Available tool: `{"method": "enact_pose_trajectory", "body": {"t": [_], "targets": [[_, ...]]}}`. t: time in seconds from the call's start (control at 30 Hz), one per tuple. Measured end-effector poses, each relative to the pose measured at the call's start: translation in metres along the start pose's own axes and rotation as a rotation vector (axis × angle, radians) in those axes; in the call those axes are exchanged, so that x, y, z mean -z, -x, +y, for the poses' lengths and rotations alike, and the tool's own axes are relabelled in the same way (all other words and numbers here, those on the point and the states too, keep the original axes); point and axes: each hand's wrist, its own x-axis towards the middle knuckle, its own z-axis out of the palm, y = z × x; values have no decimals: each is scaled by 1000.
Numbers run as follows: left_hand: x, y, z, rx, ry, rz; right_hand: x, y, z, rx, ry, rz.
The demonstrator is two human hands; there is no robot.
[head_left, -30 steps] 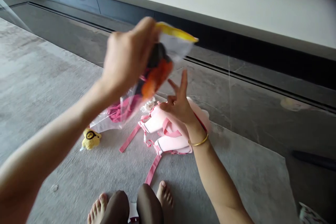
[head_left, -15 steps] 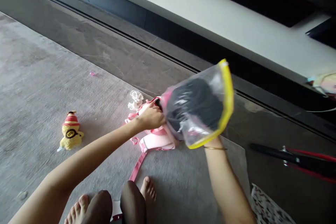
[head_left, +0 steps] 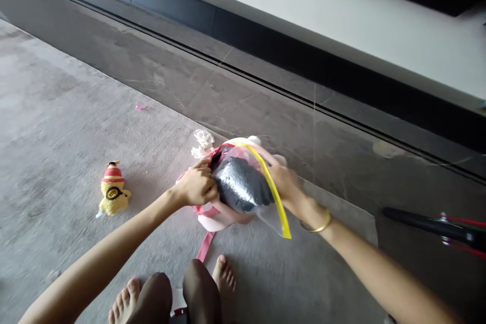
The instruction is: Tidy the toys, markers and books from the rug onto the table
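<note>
Lowered from mid-air, pouch (head_left: 243,190) now meets backpack (head_left: 222,218) mouth. My left fingers (head_left: 207,191) pinch the 9 o'clock rim; right fingers (head_left: 280,178), seemingly closed, grip pouch at 3 o'clock. Feed squarely.

Both arms stretch forward, left hand (head_left: 195,187) and right hand (head_left: 285,183) clenched, fingers curled.

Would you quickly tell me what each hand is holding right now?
Left hand: closed on the opening edge of the pink backpack.
Right hand: closed on the clear zip bag.
</note>
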Motion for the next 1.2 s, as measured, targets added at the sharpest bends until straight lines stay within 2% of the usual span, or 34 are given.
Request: {"method": "enact_pose_trajectory", "body": {"t": [0.23,0.37,0.43,0.47,0.53,0.57,0.63,0.7,0.77,0.83,0.93,1.03,1.2], "targets": [[-1,-22,12,223,35,-21,44,32,-7,-123,-74,-74],[9,-31,25,30,246,-93,51,36,-31,-130,82,-167],[14,-34,25,-8,487,-112,45,17,-42,-100,238,-90],[15,-36,22,37,637,-94,41,2,-45,-90,318,-20],[14,-47,9,272,904,23,32,-35,-47,-90,465,81],[12,-55,1,427,980,107,27,-55,-46,-97,510,53],[7,-74,-18,691,1013,245,17,-88,-40,-88,516,-112],[4,-96,-35,772,1008,230,7,-110,-34,-58,513,-223],[3,-113,-48,711,1045,121,-1,-118,-31,-44,553,-222],[3,-123,-55,632,1108,63,-6,-118,-32,-45,609,-203],[2,-123,-57,582,1167,137,-9,-113,-40,-34,702,-231],[4,-118,-60,555,1082,185,-9,-102,-51,-6,874,-203],[17,-120,-70,517,874,219,4,-54,-66,52,1003,-88]]}}
